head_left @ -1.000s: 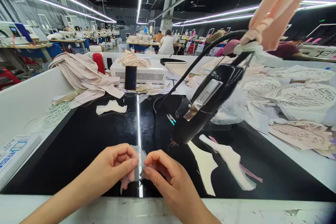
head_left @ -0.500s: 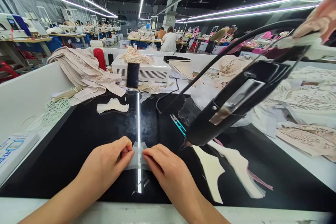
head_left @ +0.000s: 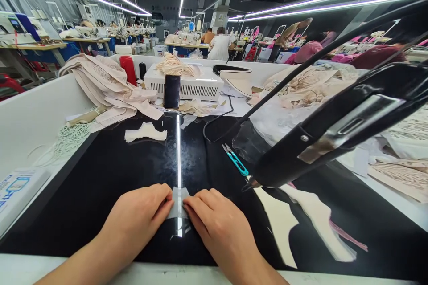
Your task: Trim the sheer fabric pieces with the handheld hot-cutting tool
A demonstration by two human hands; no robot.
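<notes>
Just above the black work surface (head_left: 83,187), a small piece of translucent, whitish sheer material (head_left: 176,208) is stretched between my hands. My left hand (head_left: 140,216) pinches its left edge, thumb against curled fingers. At the opposite edge, my right hand (head_left: 224,218) pinches it the same way. Right of my right hand lie a cream cut piece (head_left: 277,218) and a white, layered cut piece (head_left: 316,213) with a pink strip beside it. Teal thread snips (head_left: 238,162) rest beyond them.
A black corded tool (head_left: 317,142) with a metal clip and pointed tip looms over the right side. Farther back are a white cut piece (head_left: 146,132), a phone (head_left: 172,91) leaning on a white vented box (head_left: 197,87), a red thread cone (head_left: 127,70) and beige fabric pieces (head_left: 100,84).
A blurred hand at the upper right is out of view now. The view has shifted slightly, and the tool appears larger and farther right. Both my hands still pinch the sheer piece.
</notes>
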